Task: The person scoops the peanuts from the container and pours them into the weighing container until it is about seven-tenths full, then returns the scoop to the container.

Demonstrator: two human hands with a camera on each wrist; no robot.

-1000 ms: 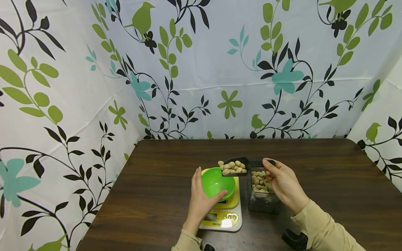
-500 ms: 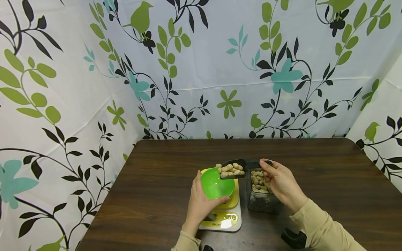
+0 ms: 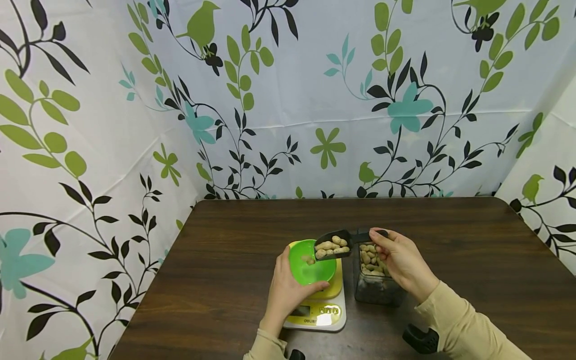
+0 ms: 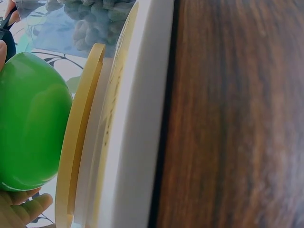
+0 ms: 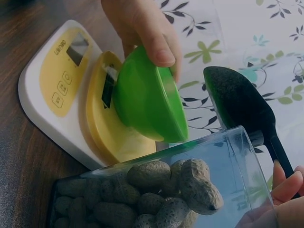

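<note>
- From the far left and across the back of my brown table hangs white cloth printed with leaves, birds and flowers.
- My left hand grasps the green bowl, fingers around its left side and thumb at the near rim.
- The bowl is at the yellow platform of the kitchen scale; I can't tell whether its base sits flat there.
- A couple of blurred peanuts show against the bowl's inside.
- The black scoop, with more peanuts heaped in it, has its front edge over the bowl's right rim.
- Right of the scale, the clear container stands on the table, peanuts inside, partly under the scoop's handle.
- My right hand pinches that handle, above the container; a beige sleeve covers the arm.
</note>
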